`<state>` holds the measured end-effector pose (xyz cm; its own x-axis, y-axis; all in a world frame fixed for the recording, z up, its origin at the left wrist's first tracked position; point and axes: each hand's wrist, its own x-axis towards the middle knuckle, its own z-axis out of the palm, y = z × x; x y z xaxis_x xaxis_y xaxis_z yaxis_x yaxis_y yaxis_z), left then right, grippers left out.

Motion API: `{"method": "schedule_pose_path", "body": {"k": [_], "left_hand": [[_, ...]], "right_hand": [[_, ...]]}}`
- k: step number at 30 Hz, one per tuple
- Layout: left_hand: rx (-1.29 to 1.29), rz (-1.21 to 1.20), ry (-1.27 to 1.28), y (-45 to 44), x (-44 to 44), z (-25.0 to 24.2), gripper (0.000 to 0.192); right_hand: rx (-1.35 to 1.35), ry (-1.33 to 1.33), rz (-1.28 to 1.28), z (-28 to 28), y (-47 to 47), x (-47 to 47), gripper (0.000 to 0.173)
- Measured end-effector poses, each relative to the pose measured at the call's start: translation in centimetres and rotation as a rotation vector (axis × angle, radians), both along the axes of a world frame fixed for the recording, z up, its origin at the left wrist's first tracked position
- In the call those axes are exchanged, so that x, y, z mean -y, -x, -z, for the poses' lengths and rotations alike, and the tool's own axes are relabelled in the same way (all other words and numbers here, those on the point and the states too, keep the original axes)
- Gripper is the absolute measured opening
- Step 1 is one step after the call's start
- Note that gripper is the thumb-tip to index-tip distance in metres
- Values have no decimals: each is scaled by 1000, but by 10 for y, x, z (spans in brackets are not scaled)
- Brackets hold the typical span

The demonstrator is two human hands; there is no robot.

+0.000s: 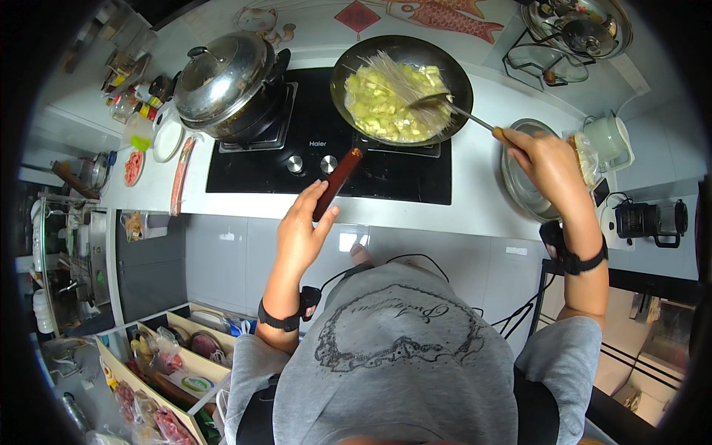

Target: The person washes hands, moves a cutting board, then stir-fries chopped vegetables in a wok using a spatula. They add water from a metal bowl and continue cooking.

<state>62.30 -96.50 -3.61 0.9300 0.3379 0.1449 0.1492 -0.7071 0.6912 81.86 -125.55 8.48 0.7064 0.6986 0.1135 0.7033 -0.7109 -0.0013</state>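
A dark wok (340, 105) sits on the right burner of a black gas cooktop. In it, pale green chopped vegetable pieces (370, 94) lie in liquid, with a bundle of thin translucent noodles (397, 72) across them. My left hand (300, 228) is at the end of the wok's reddish-brown wooden handle (340, 181), which lies between thumb and fingers. My right hand (548, 164) grips the wooden end of a metal spatula (473, 118). Its blade rests on the noodles at the right side of the wok.
A lidded metal pot (225, 83) occupies the left burner. Left of the cooktop (267, 178) are a long wrapped package (182, 175), a white plate (167, 142) and a dish of pink meat (133, 167). A metal basin (514, 172) stands at right. An open drawer (150, 397) juts out lower left.
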Motion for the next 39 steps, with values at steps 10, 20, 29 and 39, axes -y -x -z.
{"method": "schedule_pose_path", "body": {"k": [10, 20, 29, 39], "left_hand": [[0, -71, 97, -2, 5, 2, 37], [73, -46, -13, -2, 3, 8, 36], [120, 0, -59, -2, -1, 13, 36], [129, 37, -88, -1, -3, 12, 38]], "right_hand": [[45, -152, -51, 24, -43, -7, 25], [46, -147, -96, 40, -32, -11, 29], [-442, -546, 337, 35, -98, 24, 30], [-102, -355, 51, 75, -86, -34, 30]]}}
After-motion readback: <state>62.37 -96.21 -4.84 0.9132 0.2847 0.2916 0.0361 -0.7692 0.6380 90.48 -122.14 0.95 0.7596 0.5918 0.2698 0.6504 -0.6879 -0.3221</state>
